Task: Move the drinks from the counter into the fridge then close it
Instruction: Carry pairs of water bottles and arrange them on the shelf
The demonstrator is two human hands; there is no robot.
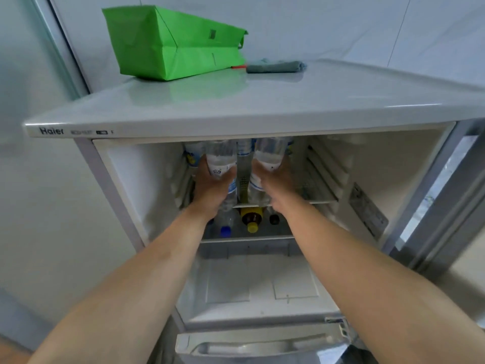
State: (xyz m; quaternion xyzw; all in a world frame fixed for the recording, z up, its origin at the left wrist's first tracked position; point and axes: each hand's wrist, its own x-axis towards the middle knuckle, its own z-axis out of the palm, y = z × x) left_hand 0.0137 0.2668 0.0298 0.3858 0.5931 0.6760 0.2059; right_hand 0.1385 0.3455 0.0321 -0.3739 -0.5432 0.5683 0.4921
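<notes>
Two bottles, one in each hand, going onto the upper shelf of the open fridge point(126, 179).

Largest first: your left hand point(210, 190) wraps the left bottle point(220, 158) low on its body, fingers curled round it from beneath; your right hand point(275, 185) holds the right bottle point(270, 153) the same way. Both look like full, clear plastic: fairly heavy, smooth, likely slick, slightly squashy. Grip mid-body, firmly. More bottles lie on the lower shelf point(246, 239).
</notes>
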